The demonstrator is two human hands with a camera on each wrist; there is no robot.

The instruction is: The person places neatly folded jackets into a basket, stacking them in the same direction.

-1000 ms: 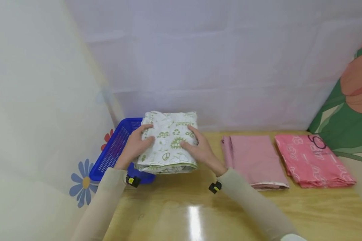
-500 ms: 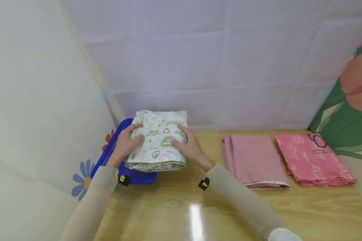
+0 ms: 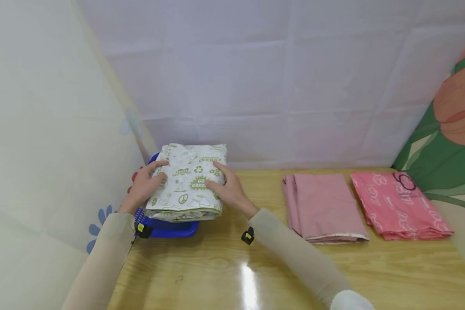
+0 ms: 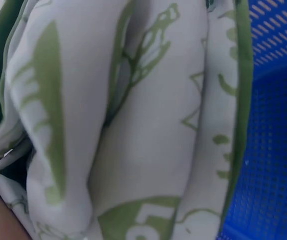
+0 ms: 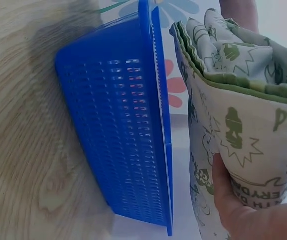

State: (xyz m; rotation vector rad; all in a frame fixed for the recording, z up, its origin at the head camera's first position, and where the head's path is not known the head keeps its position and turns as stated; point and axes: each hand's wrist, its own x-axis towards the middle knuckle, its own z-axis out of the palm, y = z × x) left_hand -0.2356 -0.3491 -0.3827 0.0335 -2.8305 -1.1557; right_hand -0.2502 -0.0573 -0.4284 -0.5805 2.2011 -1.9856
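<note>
Spanning the back is a smooth, pale lavender cloth sheet (image 3: 255,86) with fold creases, and below it lies a glossy, light-brown wood-grain table (image 3: 201,267). At the far left corner of the surface sits a rectangular blue plastic basket (image 3: 174,230) with slotted sides. A folded coral-pink cloth with white printed figures and a black mark (image 3: 399,206) lies near the far right corner, and a folded dusty-pink cloth with a pale lower edge (image 3: 325,206) lies just left of it, near the far edge; both are where they were a second ago.

Above the basket is a thick, folded white cloth with green printing and green trim (image 3: 186,185). It has moved left since the earlier frames and now covers much more of the basket, leaving mainly the front rim and scraps of the left side in sight from the head. The right wrist view shows a gap between this white cloth and the basket's rim.

The left hand (image 3: 141,185) grips the white cloth by its left side, the right hand (image 3: 230,189) by its right side, each with its thumb on the top face. Both have travelled left along with it. A small black wrist device with a yellow patch (image 3: 144,230) shows at the left cuff.
</note>
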